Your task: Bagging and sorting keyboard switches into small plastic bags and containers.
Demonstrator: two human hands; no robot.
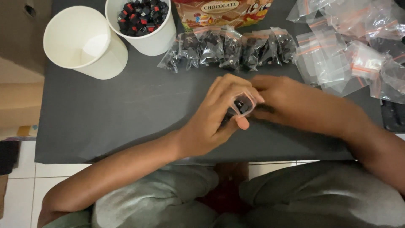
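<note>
Head view: left hand point(211, 122) and right hand point(278, 99) meeting mid-counter point(126, 109), fingers of both pinching a small clear bag point(243, 104) holding dark pieces. Behind, a row of filled bags point(230, 48); at right, a heap of empty bags point(350, 46) with orange strips. Far left, an empty white cup point(84, 42); beside it a cup of black-and-red pieces point(141, 19). Brown snack packet point(223, 12) at top. Judged partway done.

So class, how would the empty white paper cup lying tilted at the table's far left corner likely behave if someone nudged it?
The empty paper cup would probably slide or roll easily: nothing shows inside to weigh it down. It already leans on its side, so it may roll in a curve. Its thin wall likely dents if squeezed, unlike the filled cup beside it.
</note>
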